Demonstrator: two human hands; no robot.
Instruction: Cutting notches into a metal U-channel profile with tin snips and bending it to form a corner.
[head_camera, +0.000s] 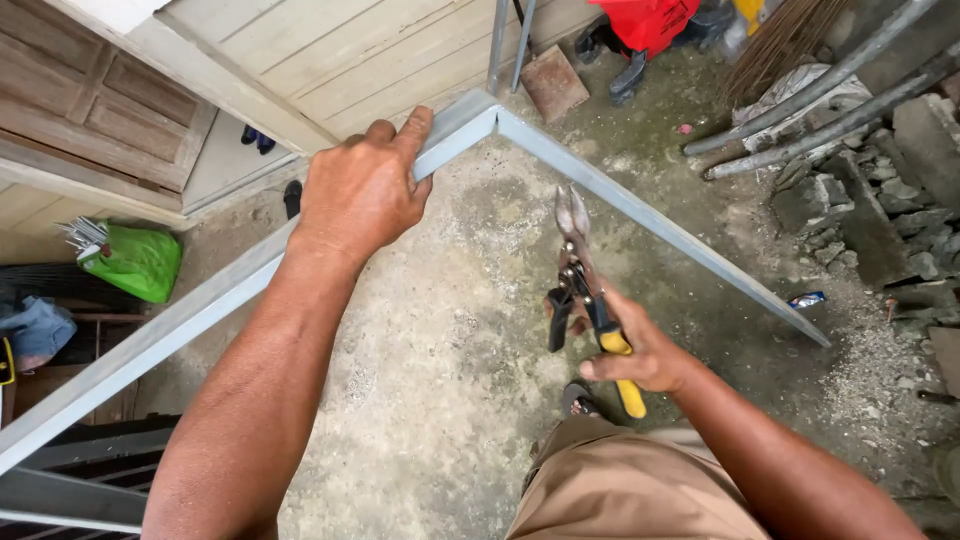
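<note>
The left hand (362, 190) grips a long grey metal channel (200, 310) near its bend, the fingers wrapped over the top edge and the thumb pressed along the strip just short of the corner. The channel runs from the lower left up to that corner (490, 112) near the pale wooden wall (340, 50), then folds back down to the right, ending above the concrete floor (450, 330). The right hand (645, 355) holds a pair of tin snips (585, 290) by their yellow and black handles, fingers closed around the yellow one, blades pointing up toward the bent channel but apart from it; the blades look nearly shut. A green bag (135, 262) lies at the left, and grey rubble (880, 210) and pipes (830, 85) at the right.
</note>
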